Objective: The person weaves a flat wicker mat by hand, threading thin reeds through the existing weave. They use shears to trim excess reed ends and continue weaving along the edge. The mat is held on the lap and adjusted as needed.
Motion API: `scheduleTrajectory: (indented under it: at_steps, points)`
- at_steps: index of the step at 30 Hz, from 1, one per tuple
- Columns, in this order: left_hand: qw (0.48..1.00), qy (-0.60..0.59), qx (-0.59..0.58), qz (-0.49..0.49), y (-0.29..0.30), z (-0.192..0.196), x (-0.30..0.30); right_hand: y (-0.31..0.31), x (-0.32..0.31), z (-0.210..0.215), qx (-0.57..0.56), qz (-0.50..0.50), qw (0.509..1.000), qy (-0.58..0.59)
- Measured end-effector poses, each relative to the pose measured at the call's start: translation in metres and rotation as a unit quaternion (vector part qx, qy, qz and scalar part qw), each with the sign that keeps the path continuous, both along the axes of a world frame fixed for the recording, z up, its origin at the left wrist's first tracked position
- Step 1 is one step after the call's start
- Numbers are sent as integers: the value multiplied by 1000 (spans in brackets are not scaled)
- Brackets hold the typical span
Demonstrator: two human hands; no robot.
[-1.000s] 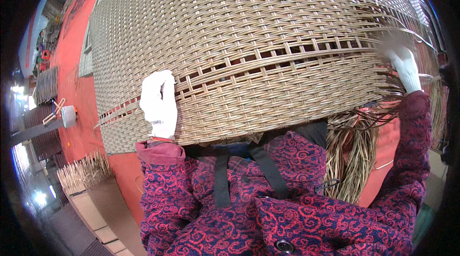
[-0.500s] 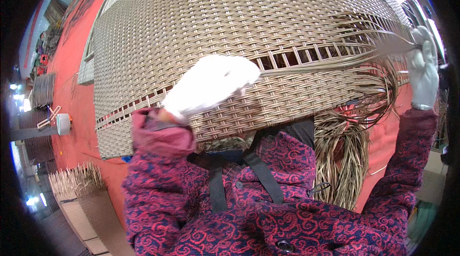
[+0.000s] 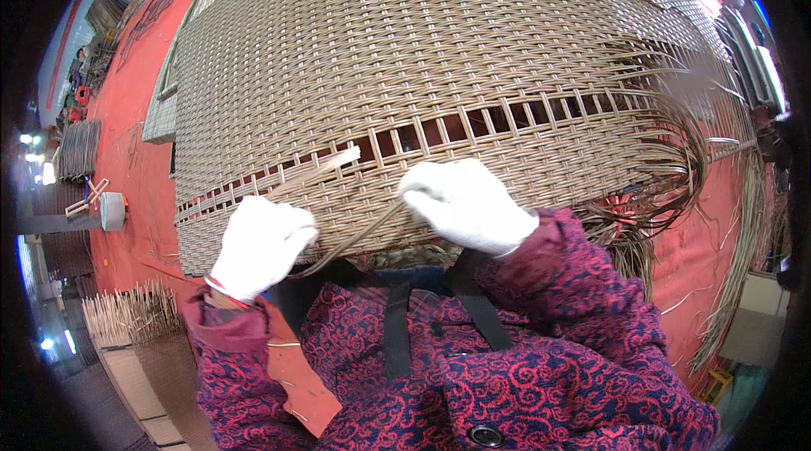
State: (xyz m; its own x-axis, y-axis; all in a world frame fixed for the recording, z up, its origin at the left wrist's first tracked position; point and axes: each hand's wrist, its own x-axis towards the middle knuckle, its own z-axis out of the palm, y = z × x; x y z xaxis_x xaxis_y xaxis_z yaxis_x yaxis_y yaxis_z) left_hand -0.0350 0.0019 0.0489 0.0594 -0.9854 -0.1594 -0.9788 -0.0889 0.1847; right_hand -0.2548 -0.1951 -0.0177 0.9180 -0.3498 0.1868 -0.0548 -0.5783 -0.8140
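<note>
Weaving a flat tan wicker strand (image 3: 317, 174) through the open row of a large brown woven rattan panel (image 3: 439, 54) that stands against the person's lap. Left hand (image 3: 260, 244), white-gloved, fingers closed, pinching the strand; right hand (image 3: 469, 204), fingers curled around its looped lower run. Best to keep the strand flat and pull snug, untwisted. Loose strand ends (image 3: 676, 189) hang right; red floor (image 3: 127, 172) around, cluttered workshop beyond

Both gloved hands, left hand (image 3: 260, 244) and right hand (image 3: 466, 204), pinch a cane strand (image 3: 342, 236) against the woven panel (image 3: 439, 54).
</note>
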Motion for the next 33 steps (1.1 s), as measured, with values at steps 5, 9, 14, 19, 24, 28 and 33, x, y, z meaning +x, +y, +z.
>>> scheduleTrajectory:
  at_steps: [5, 9, 14, 19, 24, 28, 33]
  points:
    - [968, 188, -108, 124, -34, -34, -53, 25, 26, -6, 87, -38, 995, 36]
    - [947, 243, -117, 172, -58, -48, -65, 10, 15, 0, 193, -99, 973, 80]
    - [972, 52, -193, 126, -71, -55, -52, -11, 18, 4, 110, -94, 987, 77]
    - [951, -176, -245, 65, -74, -54, -45, -18, 28, 1, -123, -72, 986, 86]
    - [957, -155, -243, -8, -86, -35, -46, -24, 42, 4, -170, 2, 972, 161]
    - [960, -184, -200, 72, -86, -21, -43, -33, 41, 2, -126, 16, 968, 216]
    - [977, -98, -191, -1, -94, -52, -58, -44, 43, -10, -53, 11, 984, 169]
